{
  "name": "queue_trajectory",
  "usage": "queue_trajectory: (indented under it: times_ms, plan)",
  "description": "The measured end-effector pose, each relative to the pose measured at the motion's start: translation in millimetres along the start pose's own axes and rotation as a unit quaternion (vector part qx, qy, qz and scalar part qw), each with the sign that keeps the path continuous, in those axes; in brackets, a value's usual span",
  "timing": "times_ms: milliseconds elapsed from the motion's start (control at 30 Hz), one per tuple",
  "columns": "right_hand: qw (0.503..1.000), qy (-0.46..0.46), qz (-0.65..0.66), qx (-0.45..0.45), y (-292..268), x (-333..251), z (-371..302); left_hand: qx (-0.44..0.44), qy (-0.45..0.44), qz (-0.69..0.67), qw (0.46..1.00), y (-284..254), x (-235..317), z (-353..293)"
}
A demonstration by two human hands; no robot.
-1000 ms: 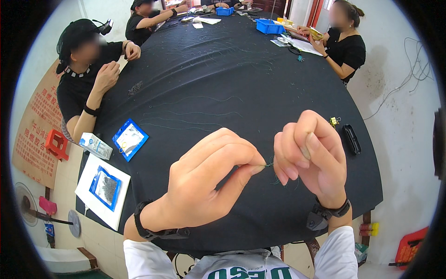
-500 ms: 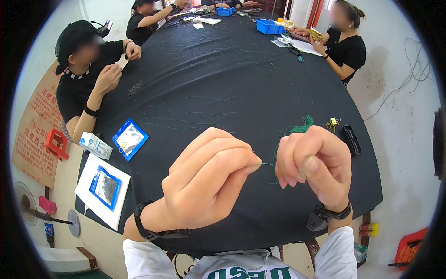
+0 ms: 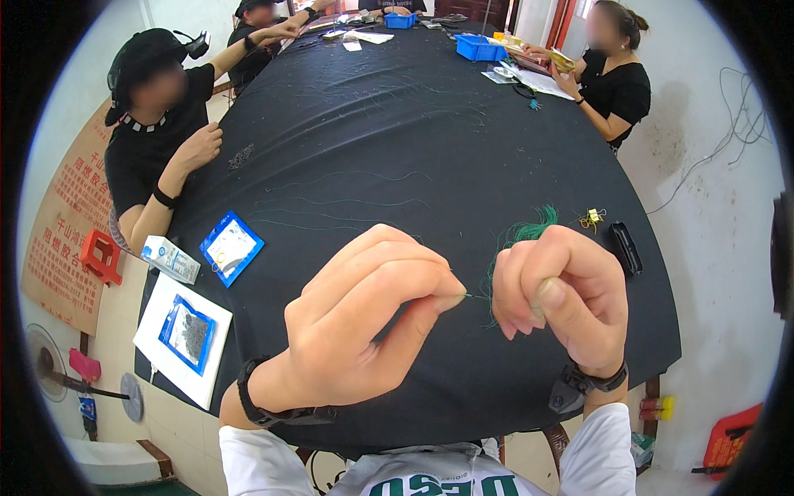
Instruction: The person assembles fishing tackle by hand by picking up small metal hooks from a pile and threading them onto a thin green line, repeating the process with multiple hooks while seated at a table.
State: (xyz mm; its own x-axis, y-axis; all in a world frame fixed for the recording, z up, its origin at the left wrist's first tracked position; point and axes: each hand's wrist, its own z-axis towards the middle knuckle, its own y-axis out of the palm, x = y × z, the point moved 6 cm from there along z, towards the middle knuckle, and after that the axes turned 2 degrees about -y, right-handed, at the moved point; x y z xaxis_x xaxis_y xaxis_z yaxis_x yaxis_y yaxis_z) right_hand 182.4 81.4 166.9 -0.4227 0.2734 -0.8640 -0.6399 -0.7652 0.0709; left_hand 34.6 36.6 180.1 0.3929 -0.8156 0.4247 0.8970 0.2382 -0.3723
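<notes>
My left hand (image 3: 372,318) is closed in a pinch, thumb against forefinger, on a thin green thread (image 3: 477,296). The thread spans the short gap to my right hand (image 3: 566,298), whose fingers are curled round its other side. A loose bundle of green threads (image 3: 536,225) fans out behind the right hand's knuckles, partly hidden by it. Fine strands also hang beside those curled fingers. Both hands are raised over the black cloth-covered table (image 3: 413,417).
Left lie a blue-white pouch (image 3: 232,248), a carton (image 3: 170,259), and a white board (image 3: 155,321) under a pouch of dark bits (image 3: 188,335). Right are yellow binder clips (image 3: 592,218) and a black case (image 3: 626,248). Co-workers sit around the table; blue trays (image 3: 480,48) stand farther off.
The near-left co-worker has stretched one arm toward the far side and lowered the other hand. My hands stay nearly in place; the gap inside my left thumb and forefinger has widened.
</notes>
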Motion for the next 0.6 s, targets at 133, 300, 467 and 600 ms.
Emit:
queue_trajectory:
  times_ms: [133,300,467,600]
  plan:
    - [1.0,0.005,-0.023,0.007,0.2,-1.1,-1.5,0.009,0.003,0.009,1.0,0.9,-0.1,-0.7]
    - [0.999,0.01,-0.041,0.014,-1.1,-1.3,-1.7,0.012,0.012,0.021,1.0,0.6,0.4,-0.8]
    - [0.998,0.01,-0.053,0.015,-1.9,-4.8,-1.5,0.011,0.017,0.04,0.999,0.6,4.3,1.2]
    - [0.998,0.022,-0.048,0.015,-3.6,-1.3,-0.7,0.012,0.027,0.053,0.998,0.8,4.3,1.1]
